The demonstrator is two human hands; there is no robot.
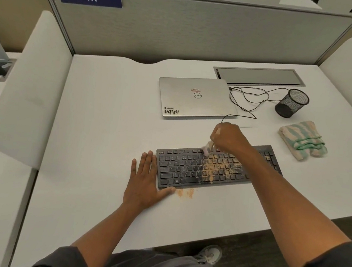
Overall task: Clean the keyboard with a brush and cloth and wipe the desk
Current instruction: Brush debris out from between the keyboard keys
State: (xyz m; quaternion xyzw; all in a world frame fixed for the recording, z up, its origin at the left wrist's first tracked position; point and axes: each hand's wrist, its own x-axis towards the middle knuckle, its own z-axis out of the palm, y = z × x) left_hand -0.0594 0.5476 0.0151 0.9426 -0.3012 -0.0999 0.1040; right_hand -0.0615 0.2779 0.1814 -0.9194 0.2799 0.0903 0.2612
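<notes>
Keyboard first: the flat black computer keyboard [215, 168] lies near the front edge of the white desk [105, 125], its middle keys dusted with tan powder, and a small patch of tan powder [184, 193] sits on the desk just before it. The right hand [228, 138] is curled round a small pale-bristled brush [206, 148], whose bristles touch the top key rows. The left hand [145, 180] lies flat on the desk with straight fingers, thumb against the keyboard's near left corner. A folded green-and-cream striped cloth [303, 140] rests to the right, apart from the keyboard.

Behind the keyboard is a closed silver laptop [194, 98] bearing a round "DELL" logo, a black-and-white sticker reading "WMN", and a small red label too small to read. A thin black cable [247, 97] loops beside it toward a black mesh pen cup [292, 103]. A grey fabric partition [193, 30] carries blue plates numbered "111" and "112". White curved side panels [29, 86] flank the desk.
</notes>
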